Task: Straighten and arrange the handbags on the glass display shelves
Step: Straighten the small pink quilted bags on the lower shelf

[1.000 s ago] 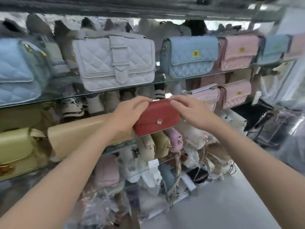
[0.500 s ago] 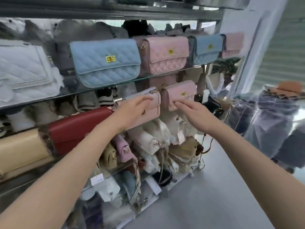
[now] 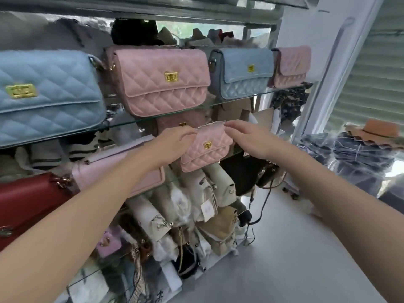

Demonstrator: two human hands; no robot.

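1. The small pink bag (image 3: 207, 149) stood upright on the middle glass shelf (image 3: 239, 152), just right of a pale pink smooth bag (image 3: 122, 171) and below the large pink bag (image 3: 161, 82) on the upper glass shelf (image 3: 240, 99).
2. Its long axis ran left to right along the shelf edge, with the right end sitting higher in view than the left. The quilted front and gold clasp (image 3: 207, 145) faced outward toward the person, flap edge down.
3. The left hand (image 3: 175, 138) held the bag's upper left corner. Its grip was narrow, fingers curled over the top edge there.
4. The right hand (image 3: 247, 138) held the upper right corner. Its grip was a narrow pinch on the top edge, with the fingertips (image 3: 228, 125) on the bag's rim.
5. The left forearm crossed in front of the pale pink smooth bag, and a red bag (image 3: 28, 206) stood beside that one at the far left.
6. On the upper glass shelf a blue bag (image 3: 48, 95), the large pink bag, a second blue bag (image 3: 244, 73) and a far pink bag (image 3: 293, 66) stood in a row, fronts outward, long axes along the shelf.
7. White and tan bags (image 3: 218, 184) were packed on the shelf below.
8. An orange hat (image 3: 380, 130) lay on wrapped dark clothing at the right.
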